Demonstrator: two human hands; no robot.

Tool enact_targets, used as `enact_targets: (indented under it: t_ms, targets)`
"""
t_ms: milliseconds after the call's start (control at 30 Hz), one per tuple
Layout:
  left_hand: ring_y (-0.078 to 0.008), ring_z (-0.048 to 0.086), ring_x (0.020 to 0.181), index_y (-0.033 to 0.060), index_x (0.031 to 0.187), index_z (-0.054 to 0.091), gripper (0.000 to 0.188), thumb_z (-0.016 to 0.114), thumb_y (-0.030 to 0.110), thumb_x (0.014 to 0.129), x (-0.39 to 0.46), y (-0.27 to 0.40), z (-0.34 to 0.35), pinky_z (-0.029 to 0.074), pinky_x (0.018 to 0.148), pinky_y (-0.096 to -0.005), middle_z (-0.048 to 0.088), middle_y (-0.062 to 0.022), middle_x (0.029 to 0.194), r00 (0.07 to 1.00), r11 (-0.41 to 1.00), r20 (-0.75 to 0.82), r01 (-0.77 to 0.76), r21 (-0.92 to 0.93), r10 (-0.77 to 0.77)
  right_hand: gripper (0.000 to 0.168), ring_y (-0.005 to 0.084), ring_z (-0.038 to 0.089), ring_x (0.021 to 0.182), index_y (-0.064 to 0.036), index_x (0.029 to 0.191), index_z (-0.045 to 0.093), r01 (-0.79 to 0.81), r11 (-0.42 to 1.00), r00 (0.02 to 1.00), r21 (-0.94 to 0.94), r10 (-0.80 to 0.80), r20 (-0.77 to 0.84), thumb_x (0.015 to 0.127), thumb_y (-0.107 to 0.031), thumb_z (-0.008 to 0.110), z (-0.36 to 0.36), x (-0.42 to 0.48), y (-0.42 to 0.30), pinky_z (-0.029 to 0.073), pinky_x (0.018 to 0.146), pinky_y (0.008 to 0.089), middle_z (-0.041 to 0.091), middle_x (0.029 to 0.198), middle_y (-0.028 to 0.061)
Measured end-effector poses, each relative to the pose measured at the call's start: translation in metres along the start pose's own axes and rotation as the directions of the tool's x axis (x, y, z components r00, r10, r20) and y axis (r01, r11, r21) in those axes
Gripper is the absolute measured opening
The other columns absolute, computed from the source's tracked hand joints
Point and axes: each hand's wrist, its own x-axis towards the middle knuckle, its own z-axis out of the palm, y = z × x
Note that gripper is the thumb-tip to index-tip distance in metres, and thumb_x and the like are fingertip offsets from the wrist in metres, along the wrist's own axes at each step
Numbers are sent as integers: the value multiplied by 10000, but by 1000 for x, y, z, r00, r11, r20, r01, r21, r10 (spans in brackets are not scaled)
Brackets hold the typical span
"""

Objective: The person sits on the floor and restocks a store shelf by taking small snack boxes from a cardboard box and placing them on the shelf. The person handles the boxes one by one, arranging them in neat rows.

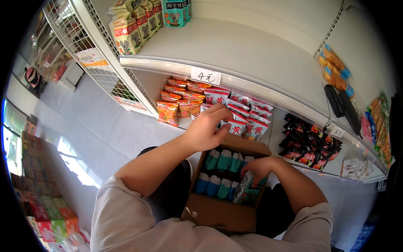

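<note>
An open cardboard box (226,209) sits between my knees, with two rows of teal and blue snack packets (224,161) standing inside. At the box's right side, my right hand (263,168) grips the top of a teal and white biscuit packet (247,192), which leans in the box. My left hand (207,129) hovers over the box's far left edge, fingers curled and thumb apart, with nothing seen in it. Behind that hand, red and white snack bags (253,127) stand in rows on the low shelf; I cannot tell whether the fingertips touch one.
Above is a white shelf (239,41) carrying cream biscuit packets (127,36) and teal packets (174,14) at its left end. Orange snack bags (168,111) and black snack bags (310,141) flank the red and white ones. A wire-mesh side panel (94,60) borders the left.
</note>
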Motion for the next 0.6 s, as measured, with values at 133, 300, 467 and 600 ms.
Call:
enact_targets:
  t_ms: [133,300,467,600]
  targets:
    - [-324,658,922,11,973,630,169,646,-50,817,-2,-3,-1,524,816,-419,664,-132,945,999,1000,41,19,-10,-19,653,312,634,1205,-164,1308,661,-58,998,998,-24,57,-29,726,-348,893,-15,-9,-21,523,973,413,668,1299,143]
    - [-328,673,942,11,1011,648,170,663,-3,842,-3,2,-4,541,805,-425,681,-135,969,975,996,202,91,22,-93,572,255,652,1143,-139,1257,679,9,996,976,91,11,-219,753,-333,869,-30,-33,-30,516,957,367,697,1212,106]
    - [-351,675,984,21,1052,670,200,710,113,879,-5,5,0,554,827,-437,685,-145,1040,906,995,412,77,70,-99,463,181,638,1098,-83,1252,660,271,699,897,662,65,-436,840,-242,800,-31,-51,-28,501,958,327,696,1152,67]
    - [-382,677,966,69,1167,623,419,776,249,821,-9,9,8,564,787,-470,670,-149,1066,952,985,307,-50,163,-3,491,175,643,1098,-21,1300,599,412,461,686,786,410,-601,864,-171,769,-32,-61,-64,500,972,333,690,1179,85]
